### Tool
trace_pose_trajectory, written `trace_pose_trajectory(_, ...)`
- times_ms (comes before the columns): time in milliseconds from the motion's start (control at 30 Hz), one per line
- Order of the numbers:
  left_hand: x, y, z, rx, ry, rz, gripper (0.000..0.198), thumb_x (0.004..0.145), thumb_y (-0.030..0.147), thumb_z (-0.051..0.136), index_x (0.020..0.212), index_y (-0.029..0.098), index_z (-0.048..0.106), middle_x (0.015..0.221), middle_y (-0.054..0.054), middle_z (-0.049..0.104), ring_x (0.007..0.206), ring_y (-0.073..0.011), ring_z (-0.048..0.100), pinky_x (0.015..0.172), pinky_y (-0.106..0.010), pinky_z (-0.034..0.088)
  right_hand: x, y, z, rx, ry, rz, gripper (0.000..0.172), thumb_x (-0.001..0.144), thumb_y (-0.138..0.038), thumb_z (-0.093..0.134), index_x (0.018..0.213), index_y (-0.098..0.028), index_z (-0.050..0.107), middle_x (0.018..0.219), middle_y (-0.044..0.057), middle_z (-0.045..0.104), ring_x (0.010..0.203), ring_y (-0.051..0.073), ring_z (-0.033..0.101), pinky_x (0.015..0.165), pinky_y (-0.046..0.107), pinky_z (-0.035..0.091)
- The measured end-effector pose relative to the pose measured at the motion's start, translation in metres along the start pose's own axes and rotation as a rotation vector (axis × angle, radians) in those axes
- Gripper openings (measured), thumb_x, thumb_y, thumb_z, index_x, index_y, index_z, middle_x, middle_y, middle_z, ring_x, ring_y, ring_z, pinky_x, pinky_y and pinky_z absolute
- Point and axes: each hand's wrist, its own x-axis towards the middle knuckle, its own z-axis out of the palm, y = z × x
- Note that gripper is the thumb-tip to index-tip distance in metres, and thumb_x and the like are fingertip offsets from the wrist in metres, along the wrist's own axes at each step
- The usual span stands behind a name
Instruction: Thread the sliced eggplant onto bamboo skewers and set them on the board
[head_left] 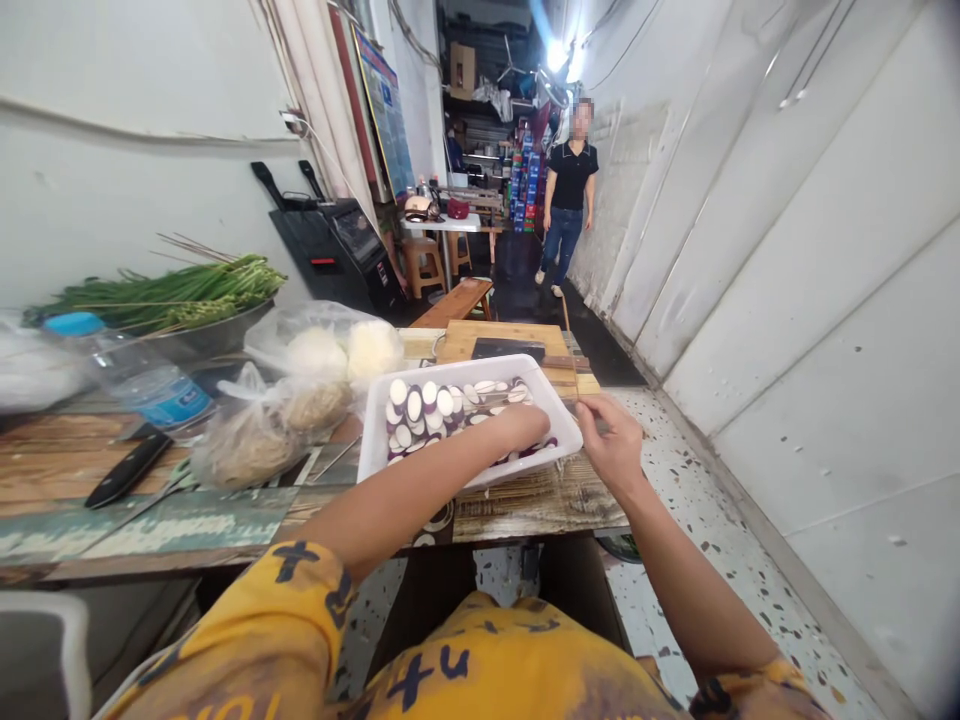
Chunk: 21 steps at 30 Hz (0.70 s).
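A white plastic tub [367, 452] on the table holds several purple-edged white oval slices [414, 403], which look like eggplant, some of them on thin sticks. My left hand [526, 428] reaches down into the tub's right side among the slices. Its fingers are hidden, so what it touches there cannot be made out. Just outside the tub's right edge, my right hand [616, 440] pinches a thin bamboo skewer [570, 335] between thumb and fingers. The skewer points up and away from me, with no slice visible on it.
Behind the tub lies a cutting board [465, 340] with a dark-bladed cleaver [510, 349]. Left are knotted plastic bags [251, 445], a black-handled knife [129, 470], a water bottle [150, 385] and a bowl of green stalks [180, 295]. A person [571, 190] stands in the passage.
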Motion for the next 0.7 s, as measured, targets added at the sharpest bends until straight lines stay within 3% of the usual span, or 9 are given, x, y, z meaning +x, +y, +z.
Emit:
trace_pose_trajectory(200,-0.023,-0.008,-0.011,0.342,-0.196,-0.076,0.008,0.064,0.008,0.061,0.068,0.010,0.067,0.081,-0.019,0.067,0.079,-0.0288,0.061,0.070,-0.033,0.042,-0.018,-0.006,-0.003,0.116,-0.070,0.242,0.015,0.081,-0.026,0.051,0.082,-0.018,0.064,0.077,0.003,0.064,0.069,0.014,0.059,0.063,0.026,0.048)
trace_pose_trajectory(300,-0.028,-0.001,-0.012,0.420,-0.190,-0.093,0.017,0.071,0.006,0.053,0.076,0.007,0.068,0.086,-0.021,0.066,0.081,-0.0287,0.061,0.070,-0.034,0.042,-0.022,-0.005,0.001,0.155,-0.081,0.315,0.015,0.079,-0.029,0.054,0.080,-0.017,0.064,0.074,0.003,0.063,0.065,0.014,0.059,0.061,0.025,0.048)
trace_pose_trajectory(400,-0.034,0.008,-0.018,0.417,-0.097,-0.050,0.023,0.074,0.006,0.047,0.082,0.009,0.069,0.088,-0.018,0.067,0.085,-0.0260,0.061,0.072,-0.032,0.042,-0.025,-0.008,0.002,0.231,-0.101,0.419,0.019,0.078,-0.032,0.054,0.083,-0.016,0.064,0.067,0.002,0.061,0.055,0.012,0.056,0.054,0.023,0.046)
trace_pose_trajectory(500,-0.042,0.007,-0.030,0.255,0.075,0.008,0.020,0.077,0.018,0.050,0.083,0.016,0.069,0.090,-0.012,0.067,0.088,-0.0237,0.060,0.075,-0.030,0.042,-0.030,-0.014,0.002,0.279,-0.145,0.530,0.025,0.079,-0.035,0.052,0.087,-0.015,0.064,0.055,-0.002,0.054,0.043,0.008,0.046,0.043,0.021,0.039)
trace_pose_trajectory(600,-0.047,-0.003,-0.039,-0.021,0.278,-0.069,0.017,0.076,0.026,0.053,0.077,0.017,0.067,0.088,-0.010,0.067,0.090,-0.0237,0.059,0.079,-0.032,0.042,-0.038,-0.023,0.001,0.231,-0.180,0.573,0.029,0.079,-0.033,0.050,0.093,-0.013,0.065,0.048,-0.005,0.048,0.040,0.008,0.041,0.040,0.019,0.034)
trace_pose_trajectory(700,-0.046,-0.014,-0.042,-0.639,0.357,-0.290,0.009,0.074,0.022,0.058,0.074,0.014,0.062,0.079,-0.009,0.066,0.079,-0.0210,0.062,0.076,-0.033,0.046,-0.049,-0.033,0.001,0.179,-0.246,0.534,0.034,0.081,-0.032,0.047,0.105,-0.014,0.063,0.049,-0.004,0.050,0.042,0.009,0.043,0.041,0.020,0.035)
